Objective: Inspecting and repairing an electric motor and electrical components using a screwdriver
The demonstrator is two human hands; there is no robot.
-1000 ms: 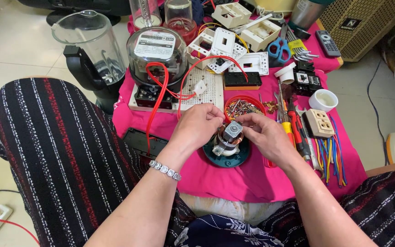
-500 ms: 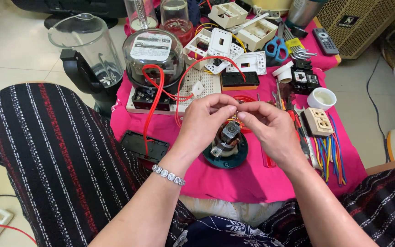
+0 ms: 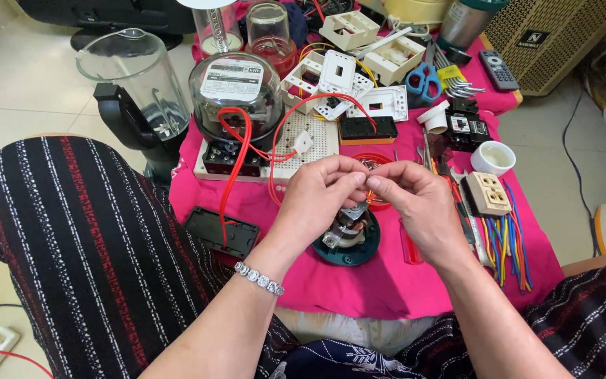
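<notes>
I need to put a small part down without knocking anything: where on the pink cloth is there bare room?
Bare pink cloth lies along the near edge, below the round motor base, and between the black plate and the left hand. Past the hands it is crowded: meter, socket plates, scissors, coloured wires at right.

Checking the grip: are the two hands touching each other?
Touching. The head view shows the left hand and right hand fingertips meeting above the small motor.

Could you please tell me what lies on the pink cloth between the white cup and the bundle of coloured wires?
In the head view, a beige double socket lies between the white cup and the coloured wires.
</notes>
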